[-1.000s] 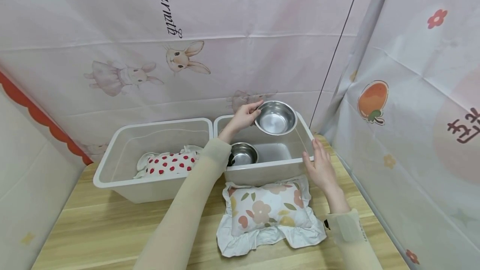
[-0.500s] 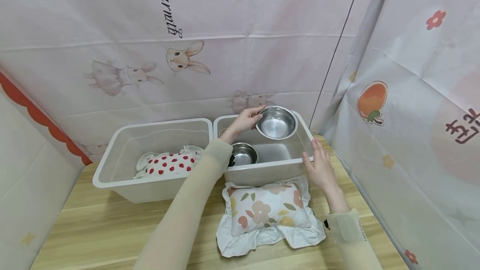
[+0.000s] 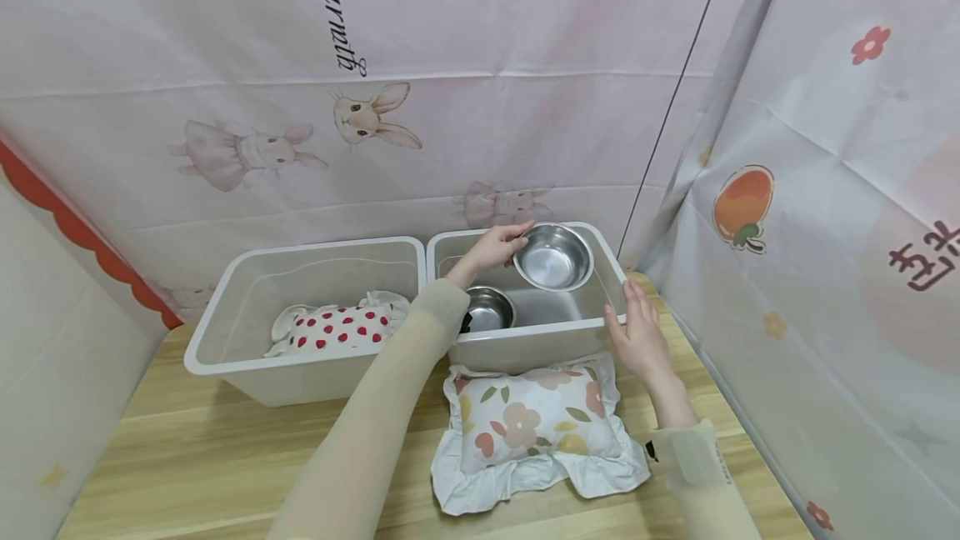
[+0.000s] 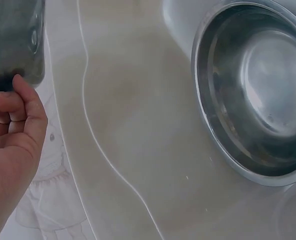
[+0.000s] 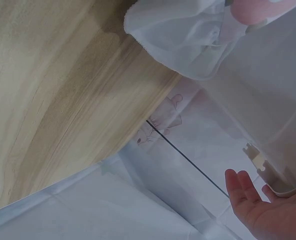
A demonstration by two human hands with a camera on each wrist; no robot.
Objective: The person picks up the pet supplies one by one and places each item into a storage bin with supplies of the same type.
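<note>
A shiny metal bowl (image 3: 553,258) is tilted over the right-hand plastic bin (image 3: 540,328). My left hand (image 3: 495,247) pinches its rim at the left side, and the left wrist view shows the thumb and fingers (image 4: 27,102) at the bowl's edge. Below it, a second metal bowl (image 3: 489,312) sits inside the bin at the left end, partly covered by my left sleeve. My right hand (image 3: 641,336) rests on the bin's front right corner, fingers along the outside of the rim; in the right wrist view those fingers (image 5: 240,192) are fairly straight.
In front of the right bin lies a floral pillow (image 3: 525,427) with a white ruffle. A second bin (image 3: 300,373) stands to the left, with a strawberry-print pillow (image 3: 341,329) inside. Both bins are on a wooden table (image 3: 225,457) against a fabric-covered wall (image 3: 487,132).
My left hand has lowered the tilted metal bowl a little, bringing it further down toward the bin. The right hand has stayed at the bin's corner.
</note>
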